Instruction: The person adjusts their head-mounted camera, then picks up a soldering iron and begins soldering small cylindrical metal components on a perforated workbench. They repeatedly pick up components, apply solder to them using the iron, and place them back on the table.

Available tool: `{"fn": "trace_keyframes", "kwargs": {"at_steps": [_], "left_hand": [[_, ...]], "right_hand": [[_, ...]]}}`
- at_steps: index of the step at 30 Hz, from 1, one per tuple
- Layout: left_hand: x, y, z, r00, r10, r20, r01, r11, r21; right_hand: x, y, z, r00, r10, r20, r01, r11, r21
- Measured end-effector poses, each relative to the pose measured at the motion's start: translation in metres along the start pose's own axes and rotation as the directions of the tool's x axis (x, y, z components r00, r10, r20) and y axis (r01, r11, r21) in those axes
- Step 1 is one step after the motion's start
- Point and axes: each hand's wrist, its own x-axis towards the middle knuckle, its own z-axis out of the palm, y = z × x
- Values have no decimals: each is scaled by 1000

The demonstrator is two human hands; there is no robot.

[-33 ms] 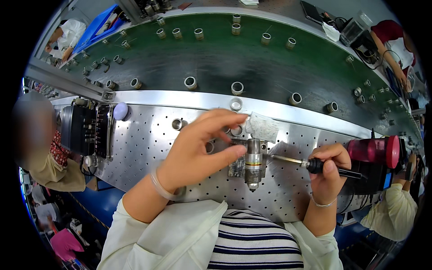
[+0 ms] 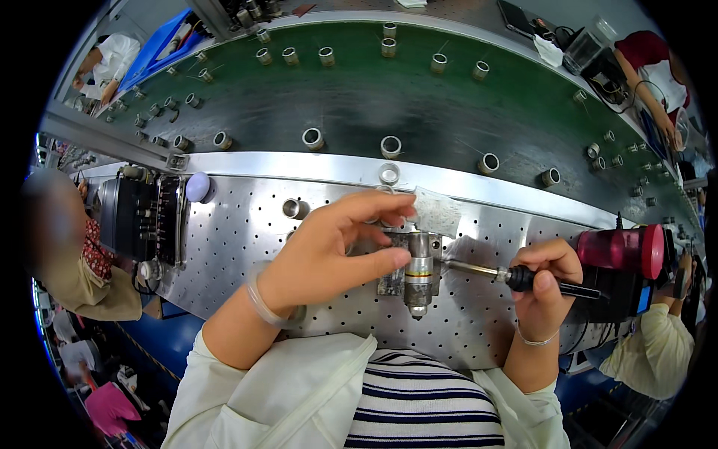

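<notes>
My right hand (image 2: 550,280) is closed around the black handle of a soldering iron (image 2: 521,278). The iron's metal shaft points left, its tip close to the right side of a silver cylinder (image 2: 419,273) that looks like a microscope objective with a yellow ring. That objective rests at a metal block (image 2: 393,277), its narrow end toward me. My left hand (image 2: 340,243) hovers over the block's left side, fingers apart and curved, with nothing visible in them. Its thumb tip is beside the objective's upper part; I cannot tell whether they touch. Small metal rings behind the fingers are partly hidden.
A white cloth (image 2: 437,212) lies behind the block. One metal ring (image 2: 293,208) stands on the perforated metal table (image 2: 224,247). Beyond is a green conveyor belt (image 2: 359,90) with several metal rings. A pink-red jar (image 2: 621,251) stands right, a black device (image 2: 138,217) left. Other people sit around.
My left hand has shifted slightly toward me and to the right. My right hand and the soldering iron stay almost where they were. The whole view has moved a little.
</notes>
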Motion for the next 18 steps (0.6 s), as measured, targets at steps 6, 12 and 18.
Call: {"fn": "trace_keyframes", "kwargs": {"at_steps": [6,12,18], "left_hand": [[14,-2,0,953,-267,142,294,926,-235],[20,-8,1,921,-312,235,373,880,-294],[22,-13,0,933,-181,310,322,803,-501]], "right_hand": [[3,0,1,999,-37,22,37,999,-1],[5,-1,6,997,-74,13,74,996,-46],[2,-3,4,996,-75,42,77,996,-48]]}}
